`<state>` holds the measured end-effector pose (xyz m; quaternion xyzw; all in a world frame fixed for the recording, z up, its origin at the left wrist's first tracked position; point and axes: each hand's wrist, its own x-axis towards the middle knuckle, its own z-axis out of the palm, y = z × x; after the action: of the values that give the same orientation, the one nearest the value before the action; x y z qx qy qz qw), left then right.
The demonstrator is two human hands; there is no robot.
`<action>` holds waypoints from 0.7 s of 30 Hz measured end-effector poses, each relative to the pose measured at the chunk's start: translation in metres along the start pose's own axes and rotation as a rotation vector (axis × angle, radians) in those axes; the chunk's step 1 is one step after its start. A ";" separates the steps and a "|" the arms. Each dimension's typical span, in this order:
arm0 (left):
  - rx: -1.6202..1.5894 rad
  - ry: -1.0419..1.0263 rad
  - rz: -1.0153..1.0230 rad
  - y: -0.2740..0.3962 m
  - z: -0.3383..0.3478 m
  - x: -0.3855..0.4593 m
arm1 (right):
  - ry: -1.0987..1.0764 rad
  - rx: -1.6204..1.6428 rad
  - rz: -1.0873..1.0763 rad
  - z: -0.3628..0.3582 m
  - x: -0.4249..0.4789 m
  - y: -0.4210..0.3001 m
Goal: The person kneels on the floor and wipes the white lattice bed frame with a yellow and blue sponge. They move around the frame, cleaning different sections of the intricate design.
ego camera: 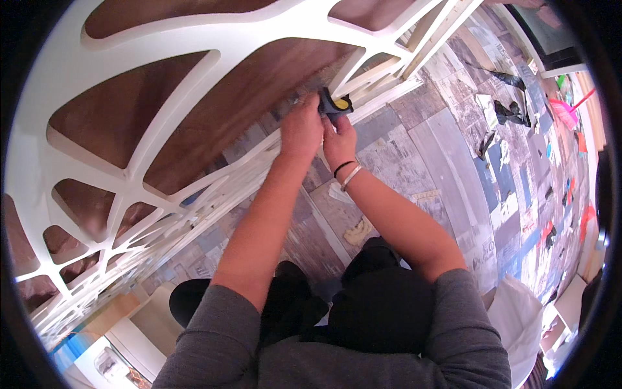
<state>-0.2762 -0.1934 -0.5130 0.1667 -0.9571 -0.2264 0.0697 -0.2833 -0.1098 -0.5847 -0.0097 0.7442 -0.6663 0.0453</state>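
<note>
My left hand (301, 129) and my right hand (339, 142) are close together at the lower end of a white openwork lattice panel (272, 22). Between their fingers is a small dark grey, curled piece with a yellow inner face (341, 104), perhaps sandpaper or tape. My left fingers wrap its near left side, partly hidden from above. The right thumb and fingers pinch it from below. It sits against or very near the panel's edge; I cannot tell whether it touches. A black band and a light bracelet (351, 178) circle my right wrist.
The patchwork-patterned floor (418, 146) carries black scraps (512, 113) and a crumpled beige cloth or paper (358, 231). A pink dustpan (563, 113) lies at far right. White sheeting (515, 316) hangs at lower right. A pale cabinet or seat (141, 335) stands at lower left.
</note>
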 end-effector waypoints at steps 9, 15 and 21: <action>-0.245 0.148 0.178 0.012 0.036 -0.067 | 0.132 0.556 0.402 -0.043 0.010 0.051; -0.748 0.031 -0.576 0.037 0.167 -0.002 | 0.273 -0.412 -0.195 -0.115 0.108 0.051; -0.538 0.010 -0.657 0.047 0.203 0.008 | 0.106 -0.706 -0.338 -0.108 0.133 0.095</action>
<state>-0.3393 -0.0735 -0.6710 0.4397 -0.7597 -0.4775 0.0394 -0.4197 -0.0017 -0.6740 -0.1129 0.9168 -0.3670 -0.1097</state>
